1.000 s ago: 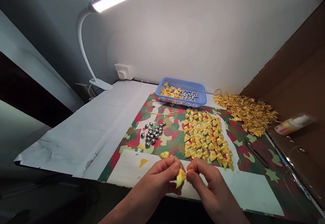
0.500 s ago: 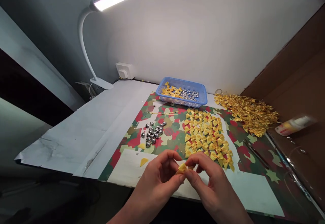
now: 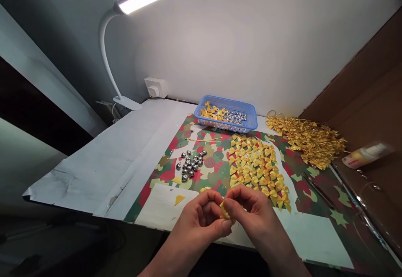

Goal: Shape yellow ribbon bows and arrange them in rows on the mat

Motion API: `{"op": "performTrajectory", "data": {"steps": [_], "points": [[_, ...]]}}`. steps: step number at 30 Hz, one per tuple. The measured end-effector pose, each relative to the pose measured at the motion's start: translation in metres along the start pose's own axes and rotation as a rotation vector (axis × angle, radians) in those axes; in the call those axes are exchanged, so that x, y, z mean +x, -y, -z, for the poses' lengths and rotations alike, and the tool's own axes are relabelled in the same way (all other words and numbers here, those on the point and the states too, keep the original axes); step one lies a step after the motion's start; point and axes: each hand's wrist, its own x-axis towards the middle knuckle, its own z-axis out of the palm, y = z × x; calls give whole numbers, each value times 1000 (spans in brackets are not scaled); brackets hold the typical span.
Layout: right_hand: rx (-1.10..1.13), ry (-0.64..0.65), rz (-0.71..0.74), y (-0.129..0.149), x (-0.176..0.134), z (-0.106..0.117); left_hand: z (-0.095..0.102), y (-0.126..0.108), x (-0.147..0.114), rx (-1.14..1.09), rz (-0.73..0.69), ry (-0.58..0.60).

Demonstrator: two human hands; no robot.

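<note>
Near the front edge of the table, a yellow ribbon bow (image 3: 224, 212) is pinched between my two hands, partly covered by the fingers. My left hand (image 3: 201, 216) grips it from the left with thumb and fingers. From the right, my right hand (image 3: 251, 212) presses thumb and forefinger on its upper side. Just beyond my hands lie rows of yellow bows (image 3: 254, 164) on the patterned mat (image 3: 216, 180). To their left sits a cluster of small silver bells (image 3: 190, 166). A flat yellow ribbon piece (image 3: 179, 200) rests on white paper by my left hand.
A blue basket (image 3: 226, 127) with bows and silver bells stands at the back. At right are a pile of gold tinsel-like cords (image 3: 314, 141), tweezers (image 3: 318, 191) and a bottle (image 3: 364, 155). A lit lamp (image 3: 108, 55) is clamped at the back left.
My fingers have turned the bow more upright, and my right thumb has moved up over it. Another bit of yellow now shows behind my left fingers. The view has shifted slightly.
</note>
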Motion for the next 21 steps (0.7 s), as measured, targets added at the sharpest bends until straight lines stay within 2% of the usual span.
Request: {"op": "performTrajectory", "data": {"steps": [4, 9, 16, 21], "points": [[24, 2, -22, -2, 2, 8, 3, -3, -1, -156, 97, 25], [20, 28, -47, -8, -6, 16, 4, -6, -1, -231, 177, -51], [-76, 29, -83, -7, -7, 13, 4, -13, 0, -142, 183, 30], [-137, 28, -74, -8, -6, 10, 2, -10, 4, 22, 113, -28]]}}
